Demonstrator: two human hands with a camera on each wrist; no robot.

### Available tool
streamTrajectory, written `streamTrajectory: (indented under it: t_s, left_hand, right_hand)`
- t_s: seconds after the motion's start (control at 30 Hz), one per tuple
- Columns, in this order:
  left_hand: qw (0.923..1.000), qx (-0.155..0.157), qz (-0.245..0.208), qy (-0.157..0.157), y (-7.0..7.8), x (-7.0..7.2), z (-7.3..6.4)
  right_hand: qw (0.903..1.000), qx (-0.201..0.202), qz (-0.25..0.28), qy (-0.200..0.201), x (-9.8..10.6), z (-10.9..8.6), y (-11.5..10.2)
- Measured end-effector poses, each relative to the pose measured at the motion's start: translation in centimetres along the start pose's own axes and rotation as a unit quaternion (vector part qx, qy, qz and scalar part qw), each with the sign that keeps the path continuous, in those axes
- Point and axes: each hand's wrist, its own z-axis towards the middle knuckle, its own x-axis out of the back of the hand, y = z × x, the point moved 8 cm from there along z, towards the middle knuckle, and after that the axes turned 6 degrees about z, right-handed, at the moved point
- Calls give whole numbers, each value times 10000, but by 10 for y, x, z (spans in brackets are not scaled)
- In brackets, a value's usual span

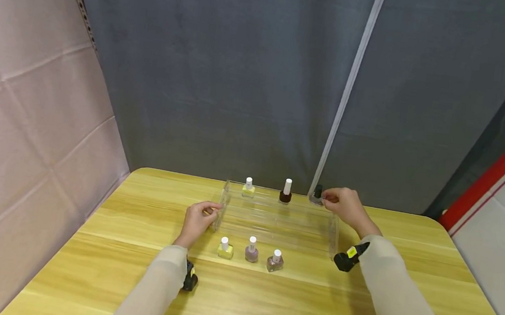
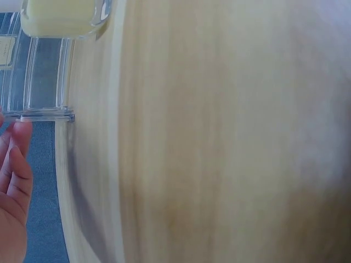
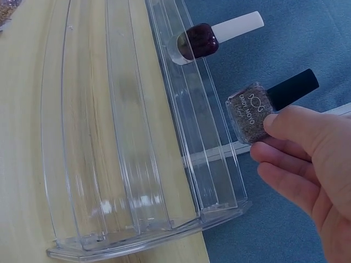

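My right hand [image 1: 344,205] pinches a grey glitter nail polish bottle [image 3: 253,112] with a black cap, at the back right of a clear stepped display rack [image 3: 129,137]. In the right wrist view the bottle is tilted and overlaps the rack's top tier. My left hand [image 1: 198,219] holds the rack's left side panel [image 2: 46,116] at its edge with the fingertips. On the top tier stand a pale yellow nail polish bottle [image 1: 248,191] and a dark red nail polish bottle [image 3: 198,41], both white-capped.
In front of the rack, a yellow bottle [image 1: 225,250], a lilac bottle [image 1: 251,253] and a pinkish glitter bottle [image 1: 275,263] stand in a row on the wooden table [image 1: 235,306]. A grey-blue curtain [image 1: 222,97] hangs behind the table's back edge.
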Motion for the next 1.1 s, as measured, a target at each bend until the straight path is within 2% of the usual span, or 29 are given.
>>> streamTrajectory:
  t_s: [0.3, 0.73, 1.1]
  left_hand:
    - [10000, 22, -12, 26, 3, 2, -3]
    - [9999, -112, 22, 43, 4, -1, -1]
    - [9999, -97, -50, 43, 1, -4, 1]
  right_hand:
    - [9998, -102, 64, -133, -3, 2, 2]
    - [9998, -117, -72, -140, -8, 4, 12]
    - [9995, -236, -50, -228, -12, 4, 19]
